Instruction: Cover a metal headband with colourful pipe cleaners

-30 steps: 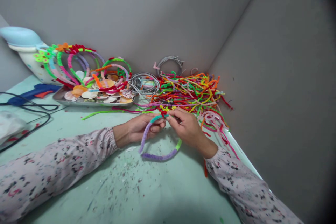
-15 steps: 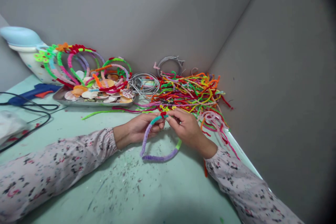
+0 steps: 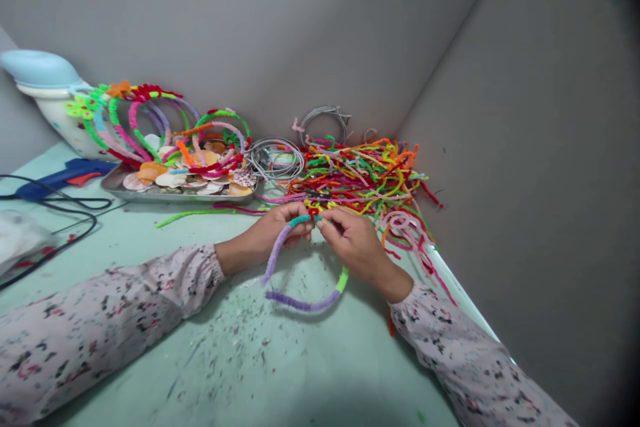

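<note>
Between my two hands is a headband (image 3: pixel 300 305) wrapped in pipe cleaner, purple at its ends with teal and lime stretches. Its two ends point toward me and stand slightly apart. A small red pipe-cleaner piece (image 3: pixel 313 213) sits at the top of the band. My left hand (image 3: pixel 283 227) is closed on the teal part, left of the red piece. With thumb and fingertips, my right hand (image 3: pixel 350 237) pinches the band just right of it. The right hand covers part of the band's far side.
A metal tray (image 3: pixel 185 197) holds shells and finished-looking colourful headbands (image 3: pixel 135 120). Right of it lie wire coils (image 3: pixel 275 163) and a heap of pipe cleaners (image 3: pixel 365 173). A blue glue gun (image 3: pixel 60 177) with a black cable lies left, near a white pot with a blue rim (image 3: pixel 45 70).
The headband's ends were touching or crossing and now stand apart. My left hand has shifted up slightly, its thumb now higher by the red piece. My right hand has barely moved.
</note>
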Demonstrator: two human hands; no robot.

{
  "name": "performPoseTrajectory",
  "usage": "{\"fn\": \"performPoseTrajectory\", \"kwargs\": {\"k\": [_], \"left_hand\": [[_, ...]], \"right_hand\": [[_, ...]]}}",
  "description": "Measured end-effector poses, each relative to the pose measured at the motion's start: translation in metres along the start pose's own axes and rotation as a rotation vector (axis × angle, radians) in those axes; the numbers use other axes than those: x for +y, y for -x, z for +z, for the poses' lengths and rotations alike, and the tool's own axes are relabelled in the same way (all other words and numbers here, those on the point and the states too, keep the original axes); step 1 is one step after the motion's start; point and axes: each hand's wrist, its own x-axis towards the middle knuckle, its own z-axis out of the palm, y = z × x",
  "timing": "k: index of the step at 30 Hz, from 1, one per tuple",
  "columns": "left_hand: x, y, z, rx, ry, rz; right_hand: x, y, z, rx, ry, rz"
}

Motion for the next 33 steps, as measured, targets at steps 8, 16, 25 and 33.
{"fn": "performPoseTrajectory", "kwargs": {"k": [8, 16, 25, 33], "left_hand": [[0.007, 0.008, 0.011, 0.202, -0.539, 0.337], [0.005, 0.010, 0.017, 0.403, -0.787, 0.511], [0.000, 0.004, 0.010, 0.034, 0.040, 0.000], [0.002, 0.001, 0.000, -0.170, 0.570, -0.434]], "right_hand": [[-0.004, -0.003, 0.004, -0.014, -0.112, 0.086], [-0.008, -0.004, 0.004, -0.021, -0.156, 0.106], [0.007, -0.005, -0.003, 0.001, -0.085, -0.027], [0.005, -0.002, -0.004, -0.070, -0.067, -0.142]]}}
